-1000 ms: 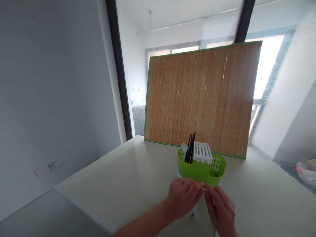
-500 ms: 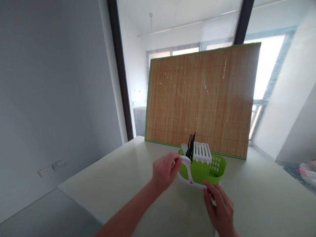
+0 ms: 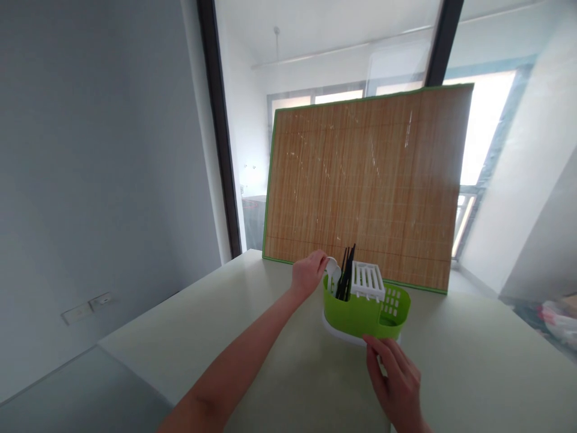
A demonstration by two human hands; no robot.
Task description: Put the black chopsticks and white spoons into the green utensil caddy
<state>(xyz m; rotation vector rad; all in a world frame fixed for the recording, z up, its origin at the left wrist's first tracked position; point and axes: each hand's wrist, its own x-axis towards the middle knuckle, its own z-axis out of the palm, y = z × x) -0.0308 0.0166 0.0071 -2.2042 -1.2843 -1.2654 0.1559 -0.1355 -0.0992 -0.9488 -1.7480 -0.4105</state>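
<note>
A green plastic utensil holder point(image 3: 356, 314) with a white base stands on the table. My left hand point(image 3: 310, 272) is closed on the top of a white spoon point(image 3: 331, 266), whose lower part is inside the holder's left end. Beside it are a second white spoon and several black chopsticks point(image 3: 346, 270), upright in the holder. A white slotted rack point(image 3: 368, 279) sits on the holder's rim. In front of the holder is my right hand point(image 3: 394, 373), thumb and fingers slightly apart near the white base, with nothing visible between them.
Behind the holder a large bamboo mat point(image 3: 360, 186) with green edging leans upright against the glass. The pale table point(image 3: 270, 313) extends to both sides. A grey wall with sockets point(image 3: 90, 307) is at the left, and a blurred bundle point(image 3: 559, 319) lies at the far right.
My left hand has moved up and away from me, carrying the spoon from in front of the holder into its left end. My right hand has shifted slightly left.
</note>
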